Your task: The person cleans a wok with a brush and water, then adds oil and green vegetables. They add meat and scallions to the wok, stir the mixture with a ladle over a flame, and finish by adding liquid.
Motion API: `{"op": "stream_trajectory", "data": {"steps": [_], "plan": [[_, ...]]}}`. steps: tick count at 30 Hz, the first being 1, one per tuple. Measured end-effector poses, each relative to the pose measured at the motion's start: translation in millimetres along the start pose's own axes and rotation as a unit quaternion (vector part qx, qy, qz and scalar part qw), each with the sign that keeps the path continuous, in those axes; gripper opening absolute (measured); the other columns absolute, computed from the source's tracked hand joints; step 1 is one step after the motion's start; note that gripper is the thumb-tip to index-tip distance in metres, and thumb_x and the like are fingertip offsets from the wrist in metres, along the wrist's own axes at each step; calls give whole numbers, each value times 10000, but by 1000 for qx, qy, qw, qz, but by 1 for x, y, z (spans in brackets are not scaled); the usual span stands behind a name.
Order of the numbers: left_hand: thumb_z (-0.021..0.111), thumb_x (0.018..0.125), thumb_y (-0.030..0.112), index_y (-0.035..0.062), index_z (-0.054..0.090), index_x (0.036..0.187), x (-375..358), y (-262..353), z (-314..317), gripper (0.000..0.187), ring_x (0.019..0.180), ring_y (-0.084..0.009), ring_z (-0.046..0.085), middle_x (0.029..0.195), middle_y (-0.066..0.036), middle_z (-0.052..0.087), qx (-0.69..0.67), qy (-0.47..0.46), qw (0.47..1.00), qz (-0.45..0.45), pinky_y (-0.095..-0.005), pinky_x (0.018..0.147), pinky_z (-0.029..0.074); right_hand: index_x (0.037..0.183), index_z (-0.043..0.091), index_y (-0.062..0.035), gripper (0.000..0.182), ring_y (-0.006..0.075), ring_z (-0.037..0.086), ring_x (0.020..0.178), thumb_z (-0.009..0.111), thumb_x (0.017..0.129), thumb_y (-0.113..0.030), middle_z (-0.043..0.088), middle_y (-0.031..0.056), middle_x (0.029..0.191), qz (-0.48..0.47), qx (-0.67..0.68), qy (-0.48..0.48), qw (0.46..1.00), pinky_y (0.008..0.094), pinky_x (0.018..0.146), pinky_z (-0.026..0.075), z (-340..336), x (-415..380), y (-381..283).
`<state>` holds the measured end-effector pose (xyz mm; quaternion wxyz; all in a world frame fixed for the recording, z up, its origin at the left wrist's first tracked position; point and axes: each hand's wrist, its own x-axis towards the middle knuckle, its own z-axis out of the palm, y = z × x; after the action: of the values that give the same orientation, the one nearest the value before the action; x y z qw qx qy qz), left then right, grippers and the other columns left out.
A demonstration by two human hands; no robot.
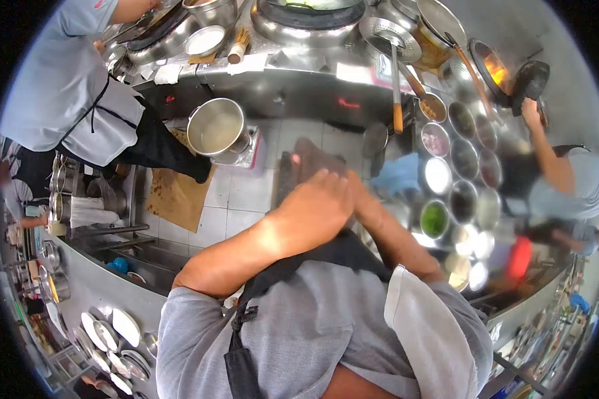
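a dark flat object [313,159] is being gripped by the left hand [316,203] above the tiled floor [246,193], near a steel pot [216,126] (the right hand's grip cannot be told)

The steel pot [216,126] is silver, the floor mat [176,193] brown, one bowl [434,219] holds green, and the apron strap [299,263] is black.
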<state>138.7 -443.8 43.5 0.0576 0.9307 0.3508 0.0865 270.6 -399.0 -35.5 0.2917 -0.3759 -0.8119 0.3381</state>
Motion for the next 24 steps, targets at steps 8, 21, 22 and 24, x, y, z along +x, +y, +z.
{"op": "stream_trajectory", "data": {"steps": [8,21,22,24], "plan": [[635,694,26,-38,590,1149,-19,-31,18,462,1119,-366,572,1157,-218,620,-216,36,975,-46,-395,961,461,1235,597,-132,415,344,621,966,601,873,-334,646,122,1117,-34,-86,-138,986,414,822,500,7,-15,48],[678,724,21,55,615,1192,-26,-59,35,473,1030,-344,625,1141,-189,638,-343,-3,923,-176,-377,881,499,1212,596,-28,664,351,572,1125,656,793,-539,609,225,1189,97,9,-330,939,403,964,440,41,-14,67],[678,724,21,55,615,1192,-26,-61,37,473,1030,-344,625,1141,-189,638,-341,-3,923,-175,-377,881,499,1212,596,-28,664,351,572,1125,656,793,-539,609,225,1189,96,9,-328,940,403,964,440,38,-15,65],[680,743,27,56,617,1189,-24,-66,37,451,1013,-330,637,1153,-189,634,-394,-23,886,-242,-367,868,504,1173,613,-9,682,384,583,1087,646,779,-565,623,243,1142,130,6,-332,934,424,943,449,23,-13,47]]}}
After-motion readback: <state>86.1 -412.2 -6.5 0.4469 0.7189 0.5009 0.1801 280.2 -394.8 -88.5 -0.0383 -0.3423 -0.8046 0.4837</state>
